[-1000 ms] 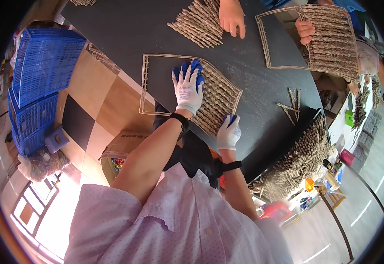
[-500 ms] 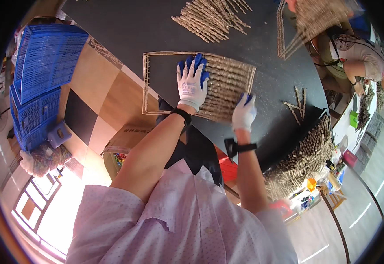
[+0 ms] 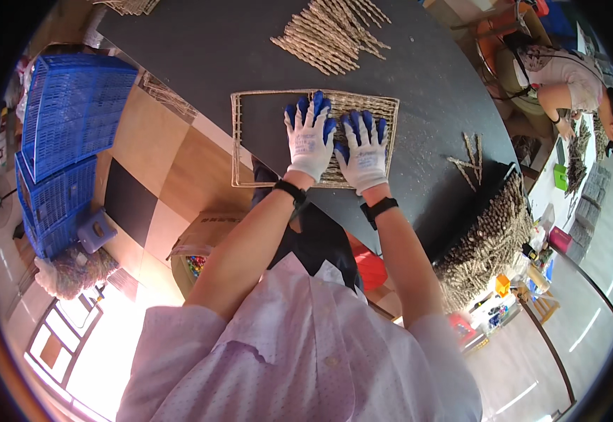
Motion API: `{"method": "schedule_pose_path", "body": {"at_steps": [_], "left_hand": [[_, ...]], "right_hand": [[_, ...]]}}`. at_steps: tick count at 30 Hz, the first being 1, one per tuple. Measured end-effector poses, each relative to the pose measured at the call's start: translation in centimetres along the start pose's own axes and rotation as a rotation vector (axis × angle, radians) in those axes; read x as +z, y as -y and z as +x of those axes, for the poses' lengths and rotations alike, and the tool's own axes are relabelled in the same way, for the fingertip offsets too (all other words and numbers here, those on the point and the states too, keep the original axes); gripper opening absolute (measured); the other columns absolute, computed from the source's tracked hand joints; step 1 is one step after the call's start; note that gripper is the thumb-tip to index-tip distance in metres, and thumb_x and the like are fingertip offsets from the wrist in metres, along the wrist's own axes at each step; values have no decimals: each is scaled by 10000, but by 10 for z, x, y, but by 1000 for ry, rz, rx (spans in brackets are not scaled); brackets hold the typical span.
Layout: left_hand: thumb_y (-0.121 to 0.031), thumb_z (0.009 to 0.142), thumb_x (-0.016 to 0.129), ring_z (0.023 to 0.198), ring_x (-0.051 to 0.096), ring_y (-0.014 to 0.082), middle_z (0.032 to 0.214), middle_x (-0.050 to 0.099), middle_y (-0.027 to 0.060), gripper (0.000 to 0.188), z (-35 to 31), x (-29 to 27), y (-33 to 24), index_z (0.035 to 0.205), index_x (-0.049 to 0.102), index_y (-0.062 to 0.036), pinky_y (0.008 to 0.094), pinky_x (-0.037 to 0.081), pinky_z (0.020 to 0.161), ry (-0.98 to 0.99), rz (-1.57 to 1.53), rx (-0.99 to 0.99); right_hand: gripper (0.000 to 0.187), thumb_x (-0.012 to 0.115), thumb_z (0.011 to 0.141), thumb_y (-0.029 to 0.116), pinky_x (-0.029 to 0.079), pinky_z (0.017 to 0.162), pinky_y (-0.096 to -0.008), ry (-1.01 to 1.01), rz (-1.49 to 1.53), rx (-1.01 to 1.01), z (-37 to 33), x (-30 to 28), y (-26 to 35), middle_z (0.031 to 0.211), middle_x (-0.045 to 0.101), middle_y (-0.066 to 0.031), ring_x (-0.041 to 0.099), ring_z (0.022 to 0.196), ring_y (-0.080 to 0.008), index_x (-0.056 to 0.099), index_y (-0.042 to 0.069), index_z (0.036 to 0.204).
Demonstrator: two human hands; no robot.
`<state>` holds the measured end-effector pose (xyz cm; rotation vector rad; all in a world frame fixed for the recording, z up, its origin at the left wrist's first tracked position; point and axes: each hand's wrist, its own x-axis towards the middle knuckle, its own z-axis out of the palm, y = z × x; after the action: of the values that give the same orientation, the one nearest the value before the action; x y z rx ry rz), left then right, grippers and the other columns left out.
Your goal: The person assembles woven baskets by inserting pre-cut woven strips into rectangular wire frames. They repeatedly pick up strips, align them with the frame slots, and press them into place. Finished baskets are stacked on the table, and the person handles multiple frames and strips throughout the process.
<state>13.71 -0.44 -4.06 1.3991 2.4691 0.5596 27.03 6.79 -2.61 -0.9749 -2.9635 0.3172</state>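
Under both hands lies a rectangular frame (image 3: 235, 144) wound with brown twisted cord. Rows of twisted strands fill its middle and right part, while its left end is a bare gap. My left hand (image 3: 309, 148), in a white glove with blue fingertips, rests flat on the strands by that gap, fingers spread. Beside it my right hand (image 3: 363, 156), gloved alike, presses flat on the right part with fingers apart. Part of the strands is hidden beneath the gloves. The frame's near left corner reaches past the table edge.
On the dark table (image 3: 201, 42), a pile of twisted strands (image 3: 327, 39) lies at the far side, and a few loose strands (image 3: 472, 162) at right. A black bin (image 3: 454, 221) heaped with strands stands near right. Blue crates (image 3: 74, 105) are stacked left. Another person (image 3: 556, 77) works far right.
My right hand has moved from the frame's near right corner onto the strands, beside the left. The frame's right side looks flatter. A blurred strand-filled frame at far right has gone from view.
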Motion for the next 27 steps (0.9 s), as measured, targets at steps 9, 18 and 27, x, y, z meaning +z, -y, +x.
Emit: {"method": "schedule_pose_path", "body": {"at_steps": [9,18,27], "left_hand": [[-238,796,723,1240,478,329,1354,461,215,697,-31,-17,-22,1370,403,-4,383,413,1028,67,-496,-637],[-274,788,772,816,616,152,960,662,75,449,1,-28,7,1100,602,0,305,513,730,205,-786,-782],[-254,845,714,812,610,116,989,658,27,373,27,-53,19,1134,622,-36,278,497,658,655,-1076,-644]], "right_hand": [[607,526,902,456,95,1175,-535,75,-4,43,2,1,4,1530,306,-115,218,1430,-325,436,133,1407],[629,606,852,407,159,1157,-539,-41,47,42,2,3,2,1494,340,-104,257,1403,-327,428,114,1379],[623,612,844,455,161,1150,-551,-101,108,79,-3,3,0,1471,345,-86,253,1395,-315,443,149,1360]]}}
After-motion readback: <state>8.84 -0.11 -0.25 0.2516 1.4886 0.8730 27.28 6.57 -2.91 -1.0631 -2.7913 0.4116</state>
